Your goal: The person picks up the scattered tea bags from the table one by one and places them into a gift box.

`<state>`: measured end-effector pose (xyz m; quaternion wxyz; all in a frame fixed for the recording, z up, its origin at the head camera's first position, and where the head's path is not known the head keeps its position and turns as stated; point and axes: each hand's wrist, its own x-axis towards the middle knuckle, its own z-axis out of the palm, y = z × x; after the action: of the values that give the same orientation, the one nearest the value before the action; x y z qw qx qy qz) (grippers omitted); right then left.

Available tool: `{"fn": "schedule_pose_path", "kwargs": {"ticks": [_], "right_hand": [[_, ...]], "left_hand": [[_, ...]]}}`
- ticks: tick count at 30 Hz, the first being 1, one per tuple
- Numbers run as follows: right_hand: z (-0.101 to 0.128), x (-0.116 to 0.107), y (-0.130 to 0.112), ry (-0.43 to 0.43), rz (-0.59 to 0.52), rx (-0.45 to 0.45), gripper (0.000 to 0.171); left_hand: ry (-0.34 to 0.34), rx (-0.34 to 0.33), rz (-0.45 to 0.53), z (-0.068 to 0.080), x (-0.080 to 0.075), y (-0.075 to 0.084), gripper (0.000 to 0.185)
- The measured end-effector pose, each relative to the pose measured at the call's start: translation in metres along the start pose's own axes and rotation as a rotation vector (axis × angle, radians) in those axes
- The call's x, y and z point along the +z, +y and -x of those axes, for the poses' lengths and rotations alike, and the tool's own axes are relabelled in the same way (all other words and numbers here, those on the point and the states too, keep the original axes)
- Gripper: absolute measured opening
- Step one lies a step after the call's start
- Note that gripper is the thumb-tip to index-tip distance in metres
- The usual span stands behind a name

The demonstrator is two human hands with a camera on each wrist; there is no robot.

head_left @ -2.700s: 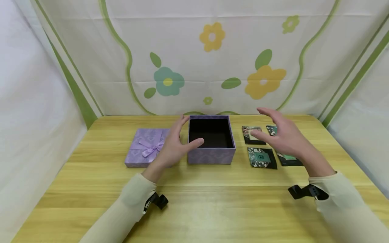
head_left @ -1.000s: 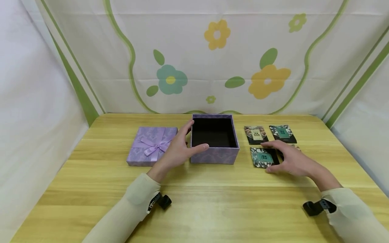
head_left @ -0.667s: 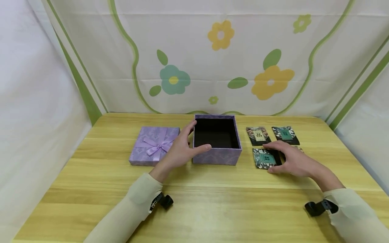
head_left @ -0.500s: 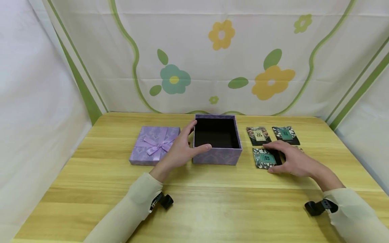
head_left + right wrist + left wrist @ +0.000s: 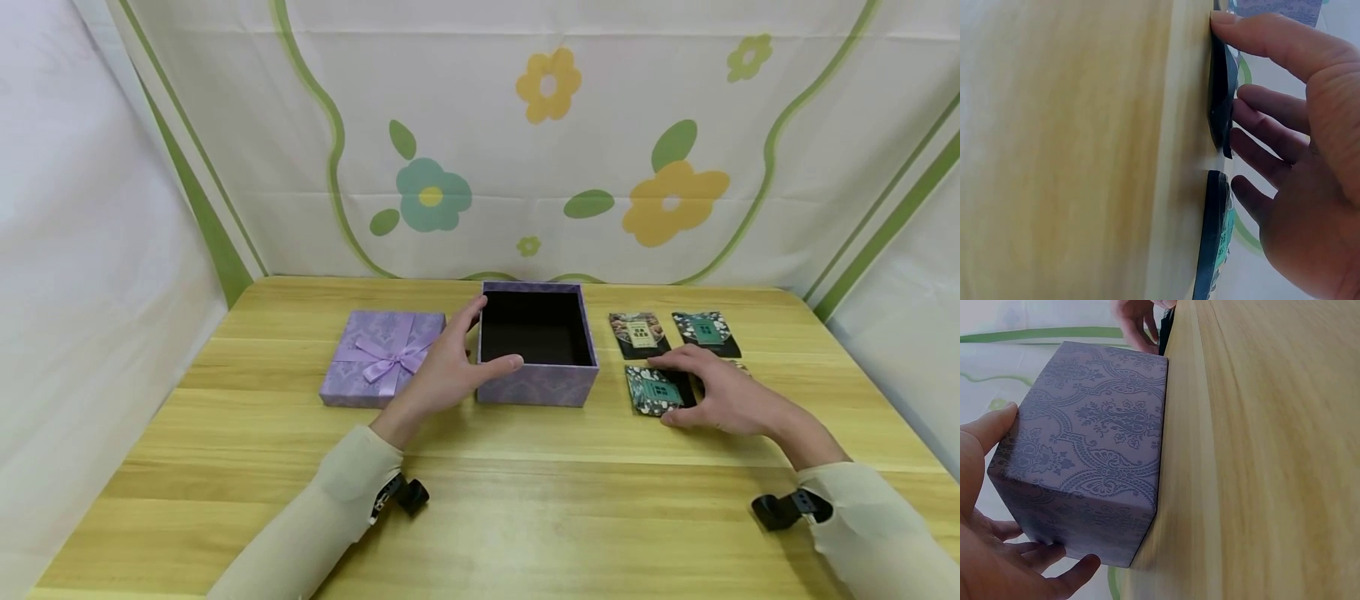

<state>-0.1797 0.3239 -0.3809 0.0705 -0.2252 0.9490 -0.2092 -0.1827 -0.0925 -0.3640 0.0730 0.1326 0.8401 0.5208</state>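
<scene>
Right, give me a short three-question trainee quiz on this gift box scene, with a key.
1. True or false: the open purple box already holds a packet.
2. Which packet does the right hand touch? A) the near-left packet B) the far-left packet C) the far-right packet
3. Fill in: the left hand grips the box's ______ side, next to the lid with the bow.

Key: 1 false, the inside shows dark and bare. 2 A, thumb and fingers at its edges. 3 left.
</scene>
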Motion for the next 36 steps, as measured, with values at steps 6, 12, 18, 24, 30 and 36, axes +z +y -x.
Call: {"fn": "schedule_pose_path", "kwargs": {"ticks": [6, 12, 18, 24, 30, 36], "right_hand": [[0.001, 0.001, 0.0, 0.011, -0.001, -0.009, 0.075], [0.001, 0.0, -0.001, 0.011, -0.011, -0.002, 0.074], [0.001, 0.0, -0.003, 0.02, -0.017, -0.001, 0.075], [0.002, -0.003, -0.007, 0.043, -0.041, -0.011, 0.075], [0.002, -0.006, -0.012, 0.061, -0.059, -0.014, 0.077], [0.001, -0.01, -0.015, 0.073, -0.074, -0.029, 0.075]], "left_hand": [[-0.007, 0.001, 0.005, 0.0, 0.0, 0.0, 0.107], [-0.012, -0.002, 0.003, -0.001, 0.001, -0.001, 0.108], [-0.013, -0.005, 0.012, 0.0, 0.001, 0.0, 0.107], [-0.012, -0.009, 0.014, 0.0, 0.001, 0.0, 0.108], [-0.003, -0.011, 0.007, 0.0, 0.0, 0.0, 0.108], [-0.002, -0.005, -0.001, 0.0, -0.001, -0.001, 0.107]]}}
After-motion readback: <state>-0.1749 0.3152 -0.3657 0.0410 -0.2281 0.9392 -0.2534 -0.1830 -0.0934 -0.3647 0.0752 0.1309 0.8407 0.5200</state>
